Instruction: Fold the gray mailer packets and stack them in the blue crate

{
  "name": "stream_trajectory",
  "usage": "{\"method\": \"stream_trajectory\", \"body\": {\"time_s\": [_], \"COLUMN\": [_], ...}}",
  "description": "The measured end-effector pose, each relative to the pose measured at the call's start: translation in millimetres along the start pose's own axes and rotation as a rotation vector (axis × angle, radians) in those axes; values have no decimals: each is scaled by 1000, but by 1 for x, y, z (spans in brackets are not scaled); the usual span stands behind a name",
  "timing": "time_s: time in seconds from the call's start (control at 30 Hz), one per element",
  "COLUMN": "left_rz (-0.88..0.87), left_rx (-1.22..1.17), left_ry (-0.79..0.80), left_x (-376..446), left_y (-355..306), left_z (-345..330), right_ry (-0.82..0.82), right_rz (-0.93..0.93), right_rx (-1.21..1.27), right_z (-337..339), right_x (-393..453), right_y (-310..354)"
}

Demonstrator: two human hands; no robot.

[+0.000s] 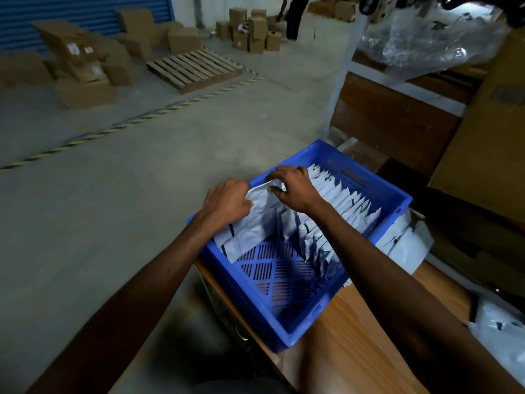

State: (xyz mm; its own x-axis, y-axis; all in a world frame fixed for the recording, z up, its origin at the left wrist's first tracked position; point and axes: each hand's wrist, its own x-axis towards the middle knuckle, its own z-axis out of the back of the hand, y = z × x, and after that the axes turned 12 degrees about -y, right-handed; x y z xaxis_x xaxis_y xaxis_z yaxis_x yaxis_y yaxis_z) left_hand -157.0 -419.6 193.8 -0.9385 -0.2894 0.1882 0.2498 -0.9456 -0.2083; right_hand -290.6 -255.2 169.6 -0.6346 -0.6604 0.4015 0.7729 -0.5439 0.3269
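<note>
Both hands [260,194] grip a mailer [255,220] over the wooden table's [355,336] crate [392,194].

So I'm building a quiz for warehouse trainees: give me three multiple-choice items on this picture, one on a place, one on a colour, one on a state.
1. Where does the crate sit?
A. on a wooden table
B. on the pallet
C. on the floor

2. What colour is the crate?
A. green
B. blue
C. red

3. What are the hands doing?
A. hanging idle
B. both gripping one gray mailer packet
C. lifting the crate

Key: 1 A, the wooden table shows under it. 2 B, its walls are blue. 3 B, the left hand and right hand hold the gray mailer packet over the crate.
</note>
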Motion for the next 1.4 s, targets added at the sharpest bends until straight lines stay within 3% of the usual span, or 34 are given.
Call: {"method": "stream_trajectory", "body": {"time_s": [0.27, 0.47, 0.63, 0.77, 1.0, 1.4], "left_rz": [54, 48, 86, 106, 18, -64], "left_rx": [-15, 23, 12, 40, 152, 220], "left_ry": [62, 55, 39, 91, 177, 255], "left_x": [-11, -8, -8, -10, -10, -4], "left_y": [-5, -7, -4, -3, -10, -23], "left_z": [-17, -20, -23, -32, -47, -68], "right_ry": [121, 109, -11, 93, 160, 85], "right_rz": [2, 44, -177, -309, -211, -169], "right_rx": [-21, -42, 172, 106, -136, -42], "right_z": [-13, -14, -22, -32, -34, -41], "right_x": [-8, -8, -22, -41, -45, -49], "right_y": [-9, -9, -24, -37, -48, -43]}}
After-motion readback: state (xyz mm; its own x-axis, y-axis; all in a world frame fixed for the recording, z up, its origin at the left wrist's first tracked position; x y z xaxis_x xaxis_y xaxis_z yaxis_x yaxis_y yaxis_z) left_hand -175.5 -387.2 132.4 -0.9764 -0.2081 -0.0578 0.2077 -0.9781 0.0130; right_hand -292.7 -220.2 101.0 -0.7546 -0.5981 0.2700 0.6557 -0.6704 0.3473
